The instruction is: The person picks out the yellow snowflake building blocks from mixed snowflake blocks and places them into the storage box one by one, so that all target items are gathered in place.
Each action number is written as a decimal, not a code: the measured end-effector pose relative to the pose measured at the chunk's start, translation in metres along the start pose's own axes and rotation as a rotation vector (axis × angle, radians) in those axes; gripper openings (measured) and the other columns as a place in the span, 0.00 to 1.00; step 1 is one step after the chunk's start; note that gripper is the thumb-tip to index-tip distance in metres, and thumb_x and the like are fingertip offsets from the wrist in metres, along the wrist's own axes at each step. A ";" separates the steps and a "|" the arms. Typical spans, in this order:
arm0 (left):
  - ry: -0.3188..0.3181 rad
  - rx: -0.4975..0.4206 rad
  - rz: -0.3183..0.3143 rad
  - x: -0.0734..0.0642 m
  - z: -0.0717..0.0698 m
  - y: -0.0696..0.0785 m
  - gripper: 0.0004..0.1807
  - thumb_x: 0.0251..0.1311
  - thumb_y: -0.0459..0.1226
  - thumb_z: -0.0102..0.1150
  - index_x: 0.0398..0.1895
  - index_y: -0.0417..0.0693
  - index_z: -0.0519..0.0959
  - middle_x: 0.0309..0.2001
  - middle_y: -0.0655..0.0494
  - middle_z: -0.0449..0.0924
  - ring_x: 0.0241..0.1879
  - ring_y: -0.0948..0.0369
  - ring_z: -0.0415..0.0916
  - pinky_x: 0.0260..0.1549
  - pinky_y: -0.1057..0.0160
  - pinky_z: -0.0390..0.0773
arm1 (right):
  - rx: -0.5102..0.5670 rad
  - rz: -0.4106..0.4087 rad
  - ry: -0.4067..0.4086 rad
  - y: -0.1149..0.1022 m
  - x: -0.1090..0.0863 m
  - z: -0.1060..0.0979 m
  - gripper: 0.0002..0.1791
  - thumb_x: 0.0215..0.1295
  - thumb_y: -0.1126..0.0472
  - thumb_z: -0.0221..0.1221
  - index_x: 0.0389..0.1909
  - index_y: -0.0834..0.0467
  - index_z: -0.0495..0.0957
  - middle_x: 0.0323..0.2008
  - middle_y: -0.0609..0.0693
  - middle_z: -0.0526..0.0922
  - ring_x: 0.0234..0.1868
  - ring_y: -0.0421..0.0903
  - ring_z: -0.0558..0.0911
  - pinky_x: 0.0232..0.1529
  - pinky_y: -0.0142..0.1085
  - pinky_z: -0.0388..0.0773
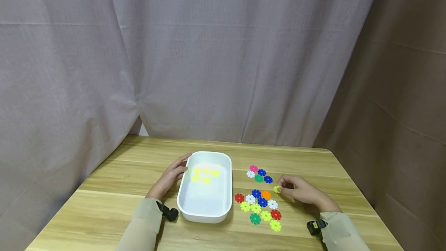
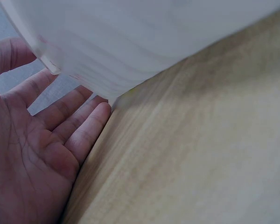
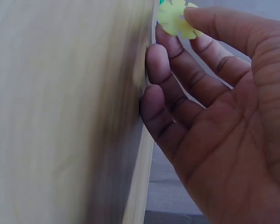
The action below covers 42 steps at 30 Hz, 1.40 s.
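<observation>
A white plastic tray (image 1: pixel 204 200) sits on the wooden table, holding several yellow snowflake discs (image 1: pixel 206 180) toward its far end. My left hand (image 1: pixel 170 177) rests against the tray's left side. In the left wrist view its fingers (image 2: pixel 86 130) are extended beside the tray's outer wall (image 2: pixel 116 51). Over the table to the right, my right hand (image 1: pixel 300 189) pinches one yellow snowflake disc (image 3: pixel 175 21) between thumb and fingers. Loose snowflake discs lie between that hand and the tray, including a yellow one (image 1: pixel 275 225) and a red one (image 1: pixel 239 198).
A smaller cluster farther back includes a pink disc (image 1: pixel 253 169), blue ones (image 1: pixel 268 179) and a green one (image 1: pixel 259 178). The wooden table (image 1: pixel 104 200) ends at a grey curtain (image 1: pixel 209 69) behind, with more curtain on both sides.
</observation>
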<state>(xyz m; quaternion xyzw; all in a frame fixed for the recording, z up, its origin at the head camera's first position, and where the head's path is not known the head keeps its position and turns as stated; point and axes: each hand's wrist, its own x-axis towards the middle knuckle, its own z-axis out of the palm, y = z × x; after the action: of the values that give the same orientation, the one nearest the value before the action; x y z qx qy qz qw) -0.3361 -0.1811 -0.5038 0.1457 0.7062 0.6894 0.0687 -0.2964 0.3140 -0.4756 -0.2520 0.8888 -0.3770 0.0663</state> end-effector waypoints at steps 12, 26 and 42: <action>0.024 0.029 -0.009 0.003 -0.001 0.007 0.31 0.70 0.37 0.50 0.76 0.55 0.63 0.70 0.37 0.65 0.66 0.44 0.69 0.62 0.54 0.73 | -0.057 -0.047 0.058 -0.004 0.008 -0.002 0.04 0.71 0.57 0.61 0.41 0.53 0.80 0.35 0.48 0.83 0.35 0.42 0.78 0.35 0.34 0.77; 0.016 0.015 0.006 0.003 -0.003 0.008 0.31 0.71 0.35 0.49 0.77 0.53 0.63 0.70 0.35 0.65 0.66 0.43 0.68 0.61 0.57 0.74 | 0.011 -0.136 0.099 -0.044 0.040 0.008 0.08 0.71 0.54 0.62 0.46 0.50 0.82 0.38 0.45 0.85 0.39 0.43 0.82 0.42 0.35 0.80; 0.024 -0.005 -0.002 -0.001 0.002 0.001 0.31 0.70 0.35 0.50 0.77 0.52 0.63 0.69 0.35 0.66 0.66 0.42 0.68 0.58 0.61 0.75 | -0.006 -0.249 0.058 -0.083 0.066 0.032 0.06 0.72 0.58 0.60 0.46 0.52 0.83 0.37 0.44 0.86 0.35 0.43 0.81 0.36 0.35 0.81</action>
<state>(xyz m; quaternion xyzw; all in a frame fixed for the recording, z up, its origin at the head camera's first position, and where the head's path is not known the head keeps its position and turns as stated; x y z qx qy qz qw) -0.3340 -0.1792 -0.5036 0.1366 0.7055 0.6927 0.0612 -0.3105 0.2122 -0.4353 -0.3493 0.8533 -0.3870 -0.0076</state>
